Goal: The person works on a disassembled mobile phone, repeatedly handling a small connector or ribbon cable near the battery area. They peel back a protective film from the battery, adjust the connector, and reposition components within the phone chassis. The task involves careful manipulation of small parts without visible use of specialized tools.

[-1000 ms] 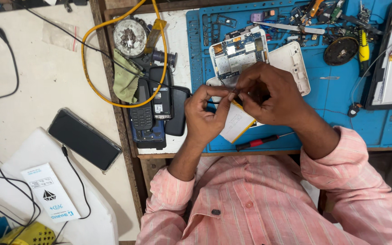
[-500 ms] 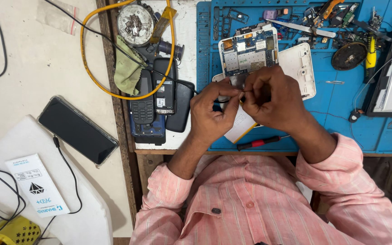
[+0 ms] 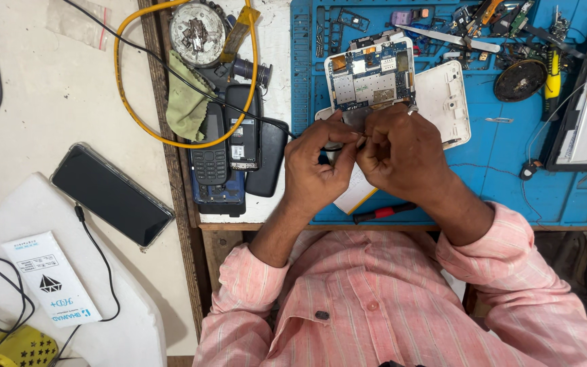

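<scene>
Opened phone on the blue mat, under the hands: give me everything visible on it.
The opened phone lies flat on the blue mat, back cover off, with a blue circuit board, silvery metal shields and small orange and white parts exposed. Its frame looks like white plastic. The near end is hidden under the left hand and right hand, whose fingertips meet at its lower edge; what they pinch there cannot be made out. A white back cover lies right beside it, inner face up.

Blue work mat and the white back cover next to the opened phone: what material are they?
Blue mat: probably silicone rubber, matte, with moulded compartments. White back cover: looks like moulded plastic, semi-matte, with ribs and clips inside. Opened phone shows a bare circuit board with metal shields.
</scene>
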